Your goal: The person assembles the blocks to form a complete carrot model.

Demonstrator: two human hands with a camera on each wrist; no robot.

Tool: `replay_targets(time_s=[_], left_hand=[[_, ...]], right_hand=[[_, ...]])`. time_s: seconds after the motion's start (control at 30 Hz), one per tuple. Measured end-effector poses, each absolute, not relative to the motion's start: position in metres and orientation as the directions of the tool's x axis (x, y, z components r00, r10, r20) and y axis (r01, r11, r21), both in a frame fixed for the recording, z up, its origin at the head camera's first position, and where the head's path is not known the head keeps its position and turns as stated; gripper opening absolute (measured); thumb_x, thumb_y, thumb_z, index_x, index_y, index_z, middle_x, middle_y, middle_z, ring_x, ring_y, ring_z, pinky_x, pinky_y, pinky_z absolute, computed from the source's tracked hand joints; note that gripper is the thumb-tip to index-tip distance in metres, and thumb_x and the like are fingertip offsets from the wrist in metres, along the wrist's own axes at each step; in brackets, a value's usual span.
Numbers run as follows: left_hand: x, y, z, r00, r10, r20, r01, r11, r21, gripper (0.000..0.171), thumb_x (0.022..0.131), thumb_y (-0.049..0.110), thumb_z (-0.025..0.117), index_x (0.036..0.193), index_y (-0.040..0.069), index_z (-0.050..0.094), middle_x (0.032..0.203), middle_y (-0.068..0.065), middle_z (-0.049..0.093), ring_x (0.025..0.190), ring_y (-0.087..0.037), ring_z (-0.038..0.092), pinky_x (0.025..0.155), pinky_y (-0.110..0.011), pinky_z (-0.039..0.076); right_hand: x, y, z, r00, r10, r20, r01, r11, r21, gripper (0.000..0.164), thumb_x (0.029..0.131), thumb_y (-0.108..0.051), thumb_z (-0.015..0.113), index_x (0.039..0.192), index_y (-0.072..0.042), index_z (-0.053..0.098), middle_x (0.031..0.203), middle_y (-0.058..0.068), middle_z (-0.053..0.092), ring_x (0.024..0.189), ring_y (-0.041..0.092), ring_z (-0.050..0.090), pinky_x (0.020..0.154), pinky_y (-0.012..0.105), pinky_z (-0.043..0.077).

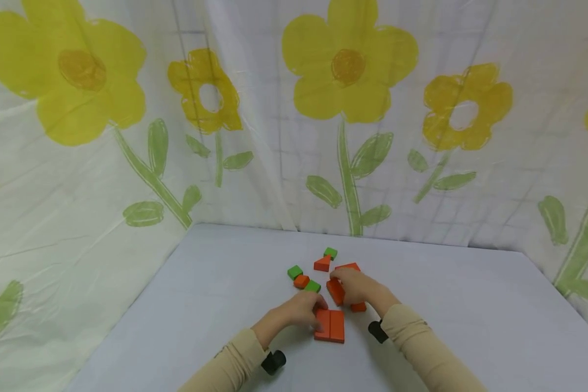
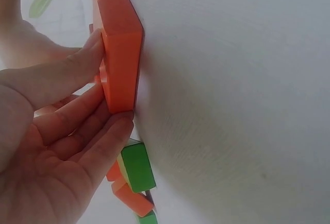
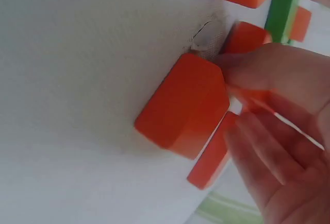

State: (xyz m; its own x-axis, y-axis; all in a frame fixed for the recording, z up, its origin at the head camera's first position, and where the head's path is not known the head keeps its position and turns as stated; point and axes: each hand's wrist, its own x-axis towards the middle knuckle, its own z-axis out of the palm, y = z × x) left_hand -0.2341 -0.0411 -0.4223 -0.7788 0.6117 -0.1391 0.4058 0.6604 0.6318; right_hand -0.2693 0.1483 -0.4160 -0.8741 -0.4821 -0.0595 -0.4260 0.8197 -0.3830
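In the head view my left hand (image 1: 301,310) rests at two flat orange-red blocks (image 1: 337,326) lying side by side. The left wrist view shows its thumb on the top of an orange block (image 2: 122,64) and its curled fingers at the lower edge. My right hand (image 1: 356,287) bends over another orange block (image 1: 335,292), thumb and fingers about it; the hand covers part of it. Close to that hand, a thick orange block (image 3: 180,105) with slanted faces lies on the table in the right wrist view.
Beyond the left hand lie green blocks (image 1: 312,286) and a small orange block (image 1: 301,281). Farther back, an orange triangular block (image 1: 322,263) sits by a green one (image 1: 330,252). The white table (image 1: 215,283) meets a flower-printed curtain (image 1: 264,179) at the back.
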Motion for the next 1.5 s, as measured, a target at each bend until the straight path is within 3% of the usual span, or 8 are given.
replay_targets(time_s=[0.23,0.5,0.8,1.0,1.5], left_hand=[[-0.232,-0.041,-0.423,-0.787,0.598,-0.153,0.381,0.665,0.643,0.034,0.077,0.004,0.08,0.107,0.0,0.067,0.094,-0.001,0.063,0.081,-0.009,0.049,0.079,-0.024,0.047],[-0.231,-0.042,-0.425,-0.79,0.599,-0.132,0.393,0.659,0.641,0.033,0.076,0.003,0.081,0.106,0.0,0.068,0.094,-0.002,0.064,0.082,-0.01,0.051,0.081,-0.025,0.047],[-0.231,-0.044,-0.425,-0.8,0.585,-0.137,0.378,0.668,0.641,0.033,0.076,0.004,0.081,0.105,0.001,0.067,0.094,0.0,0.062,0.084,-0.011,0.052,0.084,-0.028,0.048],[-0.234,-0.045,-0.429,-0.778,0.619,-0.107,0.429,0.647,0.63,0.032,0.077,0.006,0.081,0.105,0.0,0.066,0.095,-0.002,0.062,0.085,-0.012,0.052,0.083,-0.029,0.048],[-0.23,-0.043,-0.427,-0.797,0.595,-0.105,0.393,0.642,0.658,0.035,0.075,0.005,0.081,0.108,0.001,0.067,0.098,-0.002,0.064,0.086,-0.011,0.052,0.084,-0.026,0.047]], right_hand=[[-0.262,0.168,-0.41,-0.901,-0.428,0.063,-0.406,0.787,-0.465,0.056,0.069,-0.007,0.084,0.118,0.003,0.06,0.107,0.009,0.06,0.099,0.03,0.058,0.087,0.045,0.049],[-0.229,0.191,-0.402,-0.85,-0.519,0.092,-0.495,0.725,-0.479,0.054,0.064,-0.016,0.089,0.109,0.001,0.064,0.099,0.004,0.063,0.091,0.027,0.059,0.077,0.039,0.052],[-0.203,0.194,-0.413,-0.831,-0.557,0.002,-0.471,0.701,-0.536,0.06,0.062,-0.02,0.091,0.111,0.003,0.064,0.098,0.001,0.063,0.091,0.023,0.059,0.08,0.041,0.051],[-0.202,0.187,-0.423,-0.835,-0.547,-0.049,-0.439,0.718,-0.54,0.058,0.062,-0.018,0.091,0.108,0.004,0.063,0.099,0.005,0.063,0.091,0.024,0.057,0.081,0.044,0.05],[-0.201,0.181,-0.42,-0.839,-0.54,-0.069,-0.44,0.746,-0.5,0.058,0.064,-0.022,0.09,0.109,0.003,0.064,0.099,0.005,0.063,0.089,0.021,0.055,0.081,0.044,0.051]])
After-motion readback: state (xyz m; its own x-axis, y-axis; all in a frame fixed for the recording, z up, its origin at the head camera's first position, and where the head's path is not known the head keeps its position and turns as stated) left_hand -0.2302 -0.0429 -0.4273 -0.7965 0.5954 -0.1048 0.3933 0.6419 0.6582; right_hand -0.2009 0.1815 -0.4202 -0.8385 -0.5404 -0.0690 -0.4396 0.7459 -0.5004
